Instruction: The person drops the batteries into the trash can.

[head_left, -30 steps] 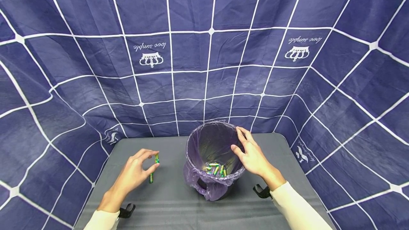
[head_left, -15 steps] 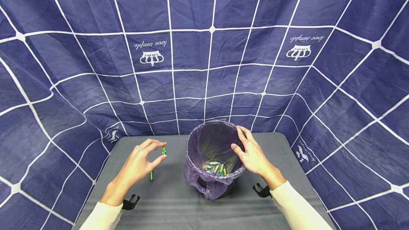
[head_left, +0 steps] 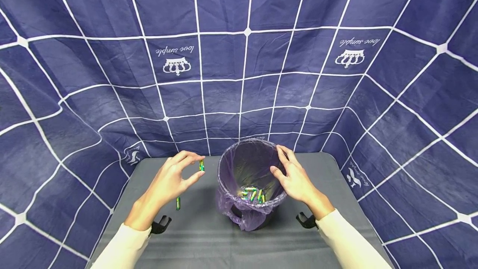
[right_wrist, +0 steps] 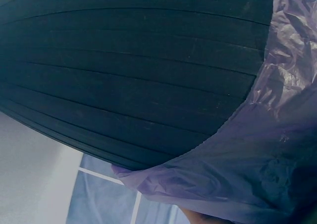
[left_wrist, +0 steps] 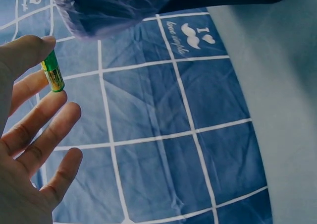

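Note:
In the head view my left hand pinches a small green and gold battery upright between thumb and fingertips, left of the bin. The left wrist view shows this battery held between thumb and fingers, the little finger free. My right hand grips the right rim of a dark trash can, its thumb over the opening. A purple plastic bag lines the can and hangs over its rim. Several batteries lie at the bottom inside. In the right wrist view the can's ribbed wall hides most of the hand.
Another green battery lies on the grey table, below and beside my left hand. Blue cloth with white grid lines encloses the back and sides. Black wrist mounts stick out from both wrists.
My left hand has moved right and away from me, carrying the battery off the table area toward the can. My right hand and the can have stayed in place.

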Available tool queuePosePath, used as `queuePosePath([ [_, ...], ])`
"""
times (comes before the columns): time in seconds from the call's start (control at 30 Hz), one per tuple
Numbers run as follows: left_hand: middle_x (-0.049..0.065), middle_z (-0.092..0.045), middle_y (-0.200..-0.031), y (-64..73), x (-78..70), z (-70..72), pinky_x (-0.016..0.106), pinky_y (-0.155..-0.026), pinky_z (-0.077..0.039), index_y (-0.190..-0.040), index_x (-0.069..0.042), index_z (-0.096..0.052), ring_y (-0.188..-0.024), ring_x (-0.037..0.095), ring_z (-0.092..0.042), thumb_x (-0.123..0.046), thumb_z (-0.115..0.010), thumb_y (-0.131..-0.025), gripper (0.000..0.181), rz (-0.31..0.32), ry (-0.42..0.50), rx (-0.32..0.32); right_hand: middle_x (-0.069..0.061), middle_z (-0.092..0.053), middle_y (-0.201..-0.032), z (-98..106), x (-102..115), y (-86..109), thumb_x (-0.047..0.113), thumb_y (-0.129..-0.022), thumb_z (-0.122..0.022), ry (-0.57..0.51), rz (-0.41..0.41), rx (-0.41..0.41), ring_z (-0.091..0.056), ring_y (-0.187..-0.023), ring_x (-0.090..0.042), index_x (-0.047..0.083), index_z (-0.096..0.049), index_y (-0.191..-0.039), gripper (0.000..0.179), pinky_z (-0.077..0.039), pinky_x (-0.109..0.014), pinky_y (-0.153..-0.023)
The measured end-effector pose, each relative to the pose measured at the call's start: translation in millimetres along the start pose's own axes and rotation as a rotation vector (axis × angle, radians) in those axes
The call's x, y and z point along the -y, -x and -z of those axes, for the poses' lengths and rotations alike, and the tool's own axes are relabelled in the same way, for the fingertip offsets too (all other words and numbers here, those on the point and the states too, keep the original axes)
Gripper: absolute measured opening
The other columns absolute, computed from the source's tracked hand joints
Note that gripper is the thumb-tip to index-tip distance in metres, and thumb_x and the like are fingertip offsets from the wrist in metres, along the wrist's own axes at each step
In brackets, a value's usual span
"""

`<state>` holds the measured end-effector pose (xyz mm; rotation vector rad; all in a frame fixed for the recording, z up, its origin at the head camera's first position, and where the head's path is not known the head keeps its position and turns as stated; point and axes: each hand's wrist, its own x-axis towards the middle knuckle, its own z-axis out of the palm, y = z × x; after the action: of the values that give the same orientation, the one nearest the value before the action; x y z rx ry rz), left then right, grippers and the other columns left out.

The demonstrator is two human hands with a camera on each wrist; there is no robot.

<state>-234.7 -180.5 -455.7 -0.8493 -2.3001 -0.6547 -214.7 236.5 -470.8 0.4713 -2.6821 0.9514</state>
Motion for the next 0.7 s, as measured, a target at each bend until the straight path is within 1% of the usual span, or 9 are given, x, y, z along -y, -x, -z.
queuePosePath([
  [0.23, -0.001, -0.083, -0.125, -14.7, -11.5, 1.6, 0.049, -0.089, -0.059, -0.128, -0.018, -0.087, -0.112, 0.023, -0.084, -0.021, -0.103, -0.089, 0.042, -0.008, 0.026, 0.01, -0.023, -0.038, -0.186, 1, 0, -0.7, 0.029, -0.116, -0.067, 0.001, -0.007, 0.006, -0.049, -0.168, -0.051, -0.007, -0.038, -0.177, 0.077, -0.043, -0.071, -0.134],
  [0.37, -0.001, -0.082, -0.126, -24.1, -17.7, 0.7, 0.05, -0.091, -0.059, -0.13, -0.019, -0.087, -0.111, 0.021, -0.083, -0.023, -0.102, -0.091, 0.042, -0.009, 0.043, 0.03, -0.023, -0.037, -0.186, 1, 0, -0.7, 0.029, -0.115, -0.067, -0.009, -0.011, 0.007, -0.048, -0.168, -0.051, -0.007, -0.037, -0.177, 0.077, -0.042, -0.071, -0.135],
  [0.57, 0.0, -0.082, -0.125, -38.5, -24.8, -1.9, 0.053, -0.094, -0.063, -0.131, -0.018, -0.086, -0.107, 0.022, -0.083, -0.02, -0.102, -0.09, 0.044, -0.05, 0.059, 0.042, -0.024, -0.037, -0.185, 1, 1, -0.8, 0.029, -0.116, -0.067, -0.01, -0.005, 0.008, -0.048, -0.168, -0.052, -0.008, -0.037, -0.177, 0.077, -0.042, -0.071, -0.135],
  [0.7, -0.001, -0.082, -0.125, -45.5, -28.0, -2.9, 0.053, -0.093, -0.063, -0.132, -0.019, -0.086, -0.107, 0.021, -0.082, -0.022, -0.101, -0.092, 0.043, -0.064, 0.061, 0.051, -0.025, -0.039, -0.185, 0, 2, -1.0, 0.028, -0.116, -0.067, -0.007, 0.001, 0.002, -0.049, -0.167, -0.052, -0.009, -0.038, -0.176, 0.076, -0.043, -0.072, -0.134],
])
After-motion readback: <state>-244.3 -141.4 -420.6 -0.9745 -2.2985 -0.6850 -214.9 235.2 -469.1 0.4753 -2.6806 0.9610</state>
